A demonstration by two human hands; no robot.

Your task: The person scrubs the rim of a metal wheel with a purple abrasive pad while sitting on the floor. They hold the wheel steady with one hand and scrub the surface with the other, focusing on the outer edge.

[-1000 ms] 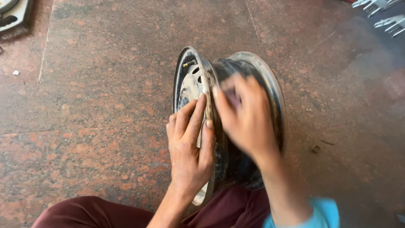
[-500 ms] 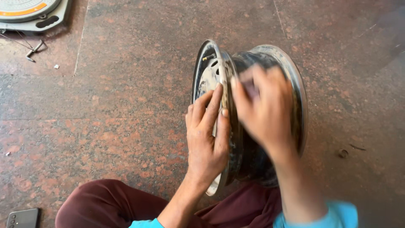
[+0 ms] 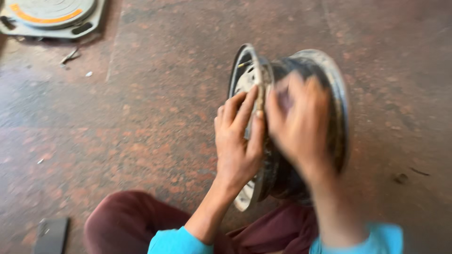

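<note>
Reddish-brown stone floor fills almost the whole view, speckled and worn, with lots of bare room on the left side and on the far right. In the middle stands a grey metal wheel rim, up on its edge, its open round face turned to the left and its bottom resting by the person's dark red trouser legs. The rim's near edge is thin, shiny and scuffed. The left hand lies flat against that front edge, fingers stretched up and close together, thumb pressing on the lip. The right hand is over the middle of the rim, fingers spread, but it is blurry, so I cannot tell if it grips anything. Both arms wear bright blue sleeves. Far off in the top left corner sits a flat grey round plate with an orange stripe, well apart from the rim. A small dark flat phone-like thing lies at the bottom left, near the knee. Tiny bits of scrap lie by the plate.
</note>
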